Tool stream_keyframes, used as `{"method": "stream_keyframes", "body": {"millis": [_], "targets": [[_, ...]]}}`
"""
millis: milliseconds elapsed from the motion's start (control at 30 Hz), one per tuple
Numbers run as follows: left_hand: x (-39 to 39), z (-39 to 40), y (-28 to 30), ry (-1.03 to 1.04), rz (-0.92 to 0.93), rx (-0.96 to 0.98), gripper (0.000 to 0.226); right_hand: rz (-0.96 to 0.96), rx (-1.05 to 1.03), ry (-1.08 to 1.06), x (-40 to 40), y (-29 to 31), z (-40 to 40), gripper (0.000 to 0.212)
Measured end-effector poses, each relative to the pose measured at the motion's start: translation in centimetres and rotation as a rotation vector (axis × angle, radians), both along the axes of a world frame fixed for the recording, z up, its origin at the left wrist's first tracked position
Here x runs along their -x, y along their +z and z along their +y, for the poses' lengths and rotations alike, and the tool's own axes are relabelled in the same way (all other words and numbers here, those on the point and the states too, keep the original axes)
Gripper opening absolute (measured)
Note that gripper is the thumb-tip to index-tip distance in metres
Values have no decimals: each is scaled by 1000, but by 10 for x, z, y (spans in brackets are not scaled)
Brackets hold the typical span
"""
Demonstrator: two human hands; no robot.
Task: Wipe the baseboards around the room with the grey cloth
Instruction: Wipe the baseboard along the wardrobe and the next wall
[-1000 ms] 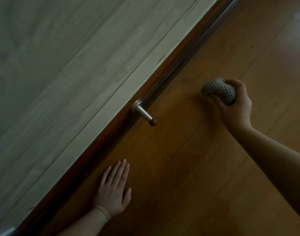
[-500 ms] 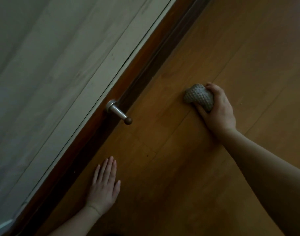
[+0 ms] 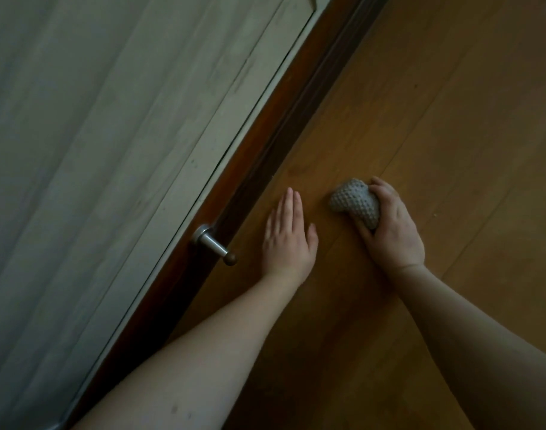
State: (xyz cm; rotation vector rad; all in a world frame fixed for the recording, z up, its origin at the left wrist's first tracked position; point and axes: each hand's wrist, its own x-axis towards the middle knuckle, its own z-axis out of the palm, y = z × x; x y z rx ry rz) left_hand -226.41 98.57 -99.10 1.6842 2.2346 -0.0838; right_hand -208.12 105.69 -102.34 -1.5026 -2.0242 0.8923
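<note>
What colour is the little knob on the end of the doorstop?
Dark brown tip, on a silver metal doorstop, seen in the head view.

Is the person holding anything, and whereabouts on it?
The right hand grips the bunched grey cloth round its near end. The left hand holds nothing, flat on the floor.

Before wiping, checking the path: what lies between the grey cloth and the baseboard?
In the head view, the left hand lies flat on the floor between the grey cloth and baseboard.
</note>
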Motion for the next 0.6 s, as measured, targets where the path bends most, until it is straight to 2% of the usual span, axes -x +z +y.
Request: {"method": "stream_keyframes", "body": {"millis": [67, 200, 367, 600], "targets": [[14, 10, -6, -17, 43, 42, 66, 5, -3, 5, 0, 0, -1, 59], [44, 3, -16, -201, 72, 131, 70, 23, 12, 42, 1, 5, -1, 61], [52, 7, -23, -256, 103, 62, 78, 21, 13, 85, 1, 4, 4, 61], [52, 3, -23, -280, 77, 76, 84, 25, 50, 156, -3, 5, 3, 59]]}}
